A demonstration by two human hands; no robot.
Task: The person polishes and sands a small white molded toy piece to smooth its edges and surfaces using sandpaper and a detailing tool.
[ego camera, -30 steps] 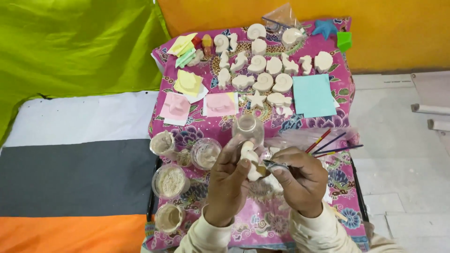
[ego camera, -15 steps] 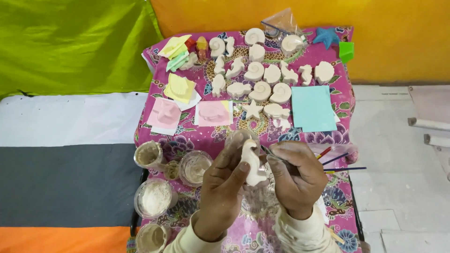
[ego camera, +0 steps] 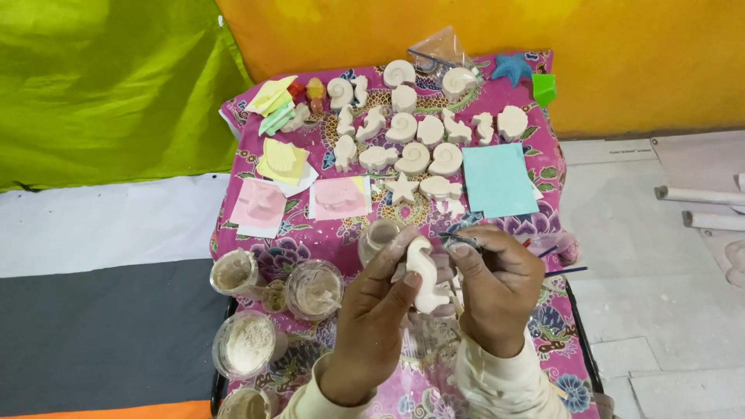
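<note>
In the lower centre of the frame our left hand (ego camera: pixel 372 310) pinches a small white plaster seahorse-shaped figure (ego camera: pixel 424 273) between thumb and fingers, upright. Our right hand (ego camera: pixel 497 291) is closed around a thin dark tool (ego camera: pixel 458 240), probably a brush, with its tip at the figure's head. Half a second ago the figure sat lower and tilted; now it is raised and turned, so we judge the fine work on it is under way. The view has also shifted: the pink flowered cloth (ego camera: pixel 535 167) and the rows of white cast shells (ego camera: pixel 415 140) now lie nearer the upper centre.
</note>
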